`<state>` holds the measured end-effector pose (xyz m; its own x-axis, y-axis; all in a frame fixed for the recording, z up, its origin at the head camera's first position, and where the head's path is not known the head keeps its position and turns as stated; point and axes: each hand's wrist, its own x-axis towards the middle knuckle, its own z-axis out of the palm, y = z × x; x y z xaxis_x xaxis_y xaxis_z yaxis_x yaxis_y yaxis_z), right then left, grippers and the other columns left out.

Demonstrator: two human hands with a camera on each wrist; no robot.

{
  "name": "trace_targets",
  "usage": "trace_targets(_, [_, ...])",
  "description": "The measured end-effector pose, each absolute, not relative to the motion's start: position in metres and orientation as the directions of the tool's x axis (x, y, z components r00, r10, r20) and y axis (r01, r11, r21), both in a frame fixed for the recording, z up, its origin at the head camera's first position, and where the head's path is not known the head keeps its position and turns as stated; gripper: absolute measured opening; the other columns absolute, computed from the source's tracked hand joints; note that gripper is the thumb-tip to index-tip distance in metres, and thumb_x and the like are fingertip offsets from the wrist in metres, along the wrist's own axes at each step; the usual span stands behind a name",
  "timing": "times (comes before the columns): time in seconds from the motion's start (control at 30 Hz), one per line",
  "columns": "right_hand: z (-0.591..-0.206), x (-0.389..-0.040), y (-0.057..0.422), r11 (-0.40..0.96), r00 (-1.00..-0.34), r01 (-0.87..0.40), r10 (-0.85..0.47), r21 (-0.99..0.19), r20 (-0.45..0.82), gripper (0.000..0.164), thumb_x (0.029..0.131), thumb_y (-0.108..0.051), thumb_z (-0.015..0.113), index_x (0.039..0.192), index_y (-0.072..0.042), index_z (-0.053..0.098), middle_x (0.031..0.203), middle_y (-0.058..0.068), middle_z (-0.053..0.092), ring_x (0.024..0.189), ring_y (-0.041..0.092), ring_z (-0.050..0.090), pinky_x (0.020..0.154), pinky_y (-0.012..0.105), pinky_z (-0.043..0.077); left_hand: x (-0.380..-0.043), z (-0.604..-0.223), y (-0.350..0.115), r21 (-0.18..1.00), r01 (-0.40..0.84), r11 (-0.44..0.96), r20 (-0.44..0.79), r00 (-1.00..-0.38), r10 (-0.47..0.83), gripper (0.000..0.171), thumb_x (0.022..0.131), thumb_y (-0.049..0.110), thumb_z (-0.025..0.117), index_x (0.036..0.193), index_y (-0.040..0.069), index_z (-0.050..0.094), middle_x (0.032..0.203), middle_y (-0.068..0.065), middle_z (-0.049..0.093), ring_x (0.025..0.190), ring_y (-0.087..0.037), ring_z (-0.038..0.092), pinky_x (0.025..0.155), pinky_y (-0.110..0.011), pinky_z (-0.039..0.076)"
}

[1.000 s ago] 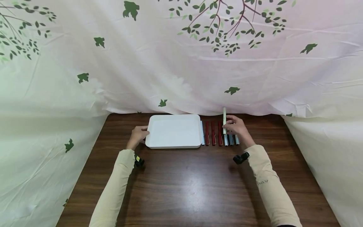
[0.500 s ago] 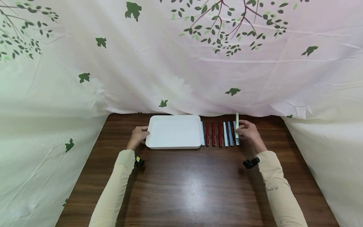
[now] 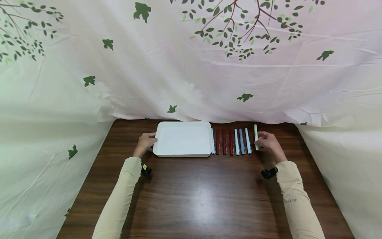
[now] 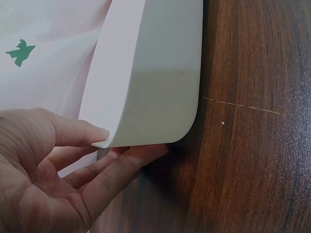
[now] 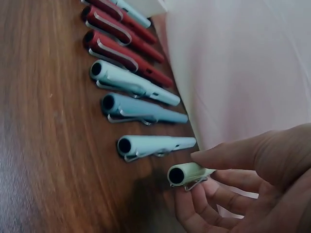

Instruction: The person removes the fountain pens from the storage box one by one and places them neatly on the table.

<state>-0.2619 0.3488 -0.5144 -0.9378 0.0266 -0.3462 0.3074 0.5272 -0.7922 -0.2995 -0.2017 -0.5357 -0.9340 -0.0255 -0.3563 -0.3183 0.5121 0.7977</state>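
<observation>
At the left end of the white tray (image 3: 182,137), my left hand (image 3: 145,144) grips the edge. In the left wrist view its thumb lies on the rim and its fingers reach beneath. My right hand (image 3: 269,144) pinches a pale green pen (image 5: 187,174) with a metal clip, at the right end of a row of pens. Nearest to it lies a light blue pen (image 3: 248,141). Further left come a darker blue pen (image 3: 242,141), another light blue pen (image 3: 237,142) and three red pens (image 3: 224,142).
One more light blue pen (image 3: 213,141) lies against the tray's right side. The brown wooden table (image 3: 194,196) stretches toward me. A white printed curtain (image 3: 191,73) hangs along its back edge, and cloth hangs at both sides.
My right hand has moved right and lower with the pale green pen, from above the blue pens to just past the row's right end. My left hand stays on the tray.
</observation>
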Motion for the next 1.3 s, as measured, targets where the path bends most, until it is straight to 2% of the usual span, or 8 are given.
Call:
trace_targets(0.17, [-0.525,-0.260,0.351,0.554,-0.923,0.331,0.020,-0.764,-0.385,0.066,0.101,-0.003,0.062,0.156,0.015,0.030,0.109,0.016,0.060,0.091,0.021,0.068,0.083,0.044,0.061,-0.298,-0.538,-0.202,0.805,-0.312,0.504,-0.352,-0.936,-0.016,0.050,0.104,0.012,0.053,0.153,0.000,0.052,0.141,-0.030,0.061,0.101,-0.033,0.072,0.064,-0.034,0.062])
trace_targets(0.43, [-0.535,-0.259,0.348,0.612,-0.924,0.326,0.046,-0.721,-0.379,0.064,0.098,-0.004,0.065,0.151,0.016,0.035,0.127,0.034,0.053,0.110,0.042,0.064,0.082,0.046,0.062,-0.300,-0.538,-0.201,0.817,-0.303,0.490,-0.341,-0.940,-0.012,0.049,0.104,0.013,0.054,0.152,0.001,0.053,0.142,-0.029,0.060,0.099,-0.031,0.071,0.064,-0.033,0.062])
trace_targets(1.03, [-0.535,-0.258,0.349,0.612,-0.913,0.357,0.071,-0.705,-0.401,0.063,0.099,-0.006,0.065,0.150,0.015,0.035,0.138,0.042,0.046,0.121,0.050,0.057,0.090,0.052,0.060,-0.302,-0.534,-0.198,0.800,-0.330,0.501,-0.366,-0.930,-0.027,0.050,0.104,0.014,0.053,0.153,0.002,0.052,0.144,-0.030,0.058,0.099,-0.031,0.071,0.062,-0.032,0.061])
trace_targets(1.3, [-0.534,-0.260,0.346,0.632,-0.899,0.369,0.057,-0.682,-0.434,0.067,0.101,-0.009,0.065,0.153,0.015,0.032,0.143,0.043,0.043,0.124,0.053,0.055,0.095,0.054,0.057,-0.299,-0.537,-0.202,0.796,-0.316,0.516,-0.354,-0.935,-0.026,0.050,0.105,0.015,0.053,0.154,0.002,0.052,0.146,-0.028,0.056,0.105,-0.034,0.069,0.065,-0.033,0.060])
